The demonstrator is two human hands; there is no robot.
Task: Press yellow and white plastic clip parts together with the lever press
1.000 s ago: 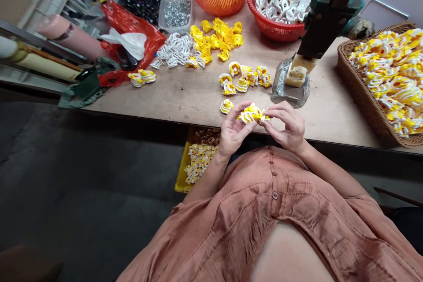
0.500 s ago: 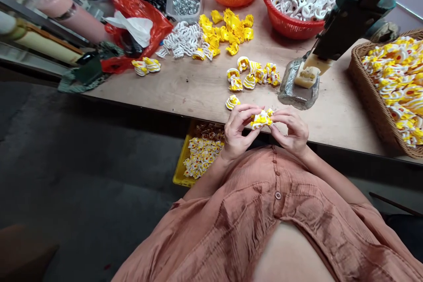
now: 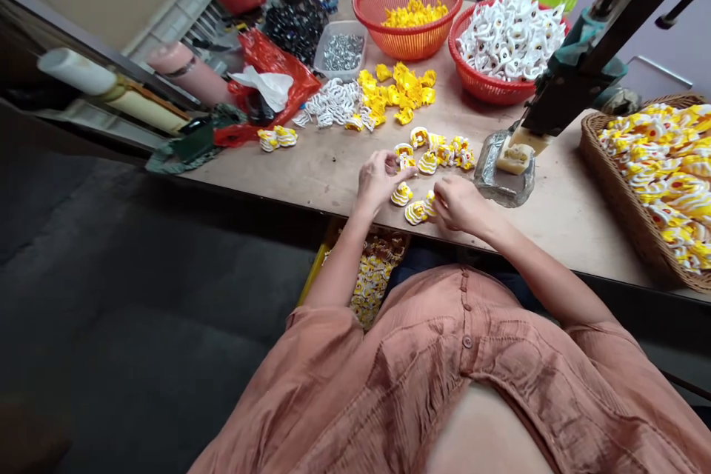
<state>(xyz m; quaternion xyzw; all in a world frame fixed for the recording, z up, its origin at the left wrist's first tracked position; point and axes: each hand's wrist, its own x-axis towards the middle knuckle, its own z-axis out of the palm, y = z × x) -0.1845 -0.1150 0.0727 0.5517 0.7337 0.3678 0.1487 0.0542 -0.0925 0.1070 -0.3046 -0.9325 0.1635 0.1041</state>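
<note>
My left hand (image 3: 378, 179) is over the table with thumb and fingers apart, at the edge of a yellow-and-white striped plastic piece (image 3: 406, 160). Curled fingers of my right hand (image 3: 460, 203) pinch another small yellow-and-white plastic piece (image 3: 429, 203), partly hidden by them. That piece touches or nearly touches a striped piece (image 3: 415, 212) lying on the table. One more striped piece (image 3: 401, 195) sits between my hands. Just behind them is a loose group of similar assembled pieces (image 3: 443, 152).
A press (image 3: 508, 170) stands to the right, beside a wicker basket (image 3: 616, 192) of yellow-and-white pieces. Red baskets (image 3: 408, 41) (image 3: 489, 92) hold yellow and white parts. Loose yellow parts (image 3: 408, 89), white strips (image 3: 333, 102) and a tub of metal parts (image 3: 341, 52) lie behind.
My hands have separated and moved forward from the table edge, where both held one piece. The left now reaches toward the group; the right is down at the table. The view has tilted up.
</note>
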